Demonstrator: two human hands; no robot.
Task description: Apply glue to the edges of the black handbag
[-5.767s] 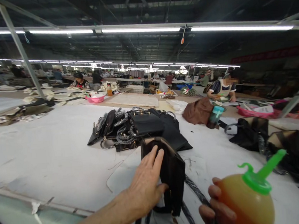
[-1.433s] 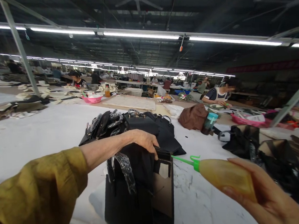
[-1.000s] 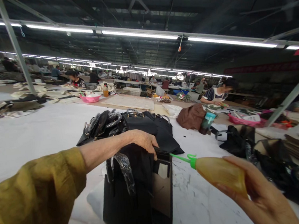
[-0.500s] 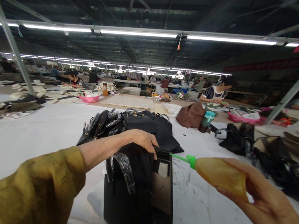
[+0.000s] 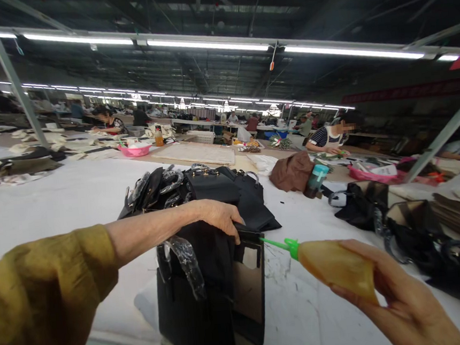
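A black handbag stands upright on the white table in front of me, its handle wrapped in clear plastic. My left hand grips the bag's top edge, fingers curled over it. My right hand squeezes a soft amber glue bottle lying sideways. The bottle's green nozzle points left, its tip at the bag's upper right corner.
A pile of black handbags lies behind the standing bag. A brown bag and a teal cup sit further right, with more dark bags at the right edge. Other people work at distant tables.
Since 5.8 s ago the bag was stood upright and the bottle tipped sideways with its nozzle at the bag. Over the last second hands and bottle hold almost still.
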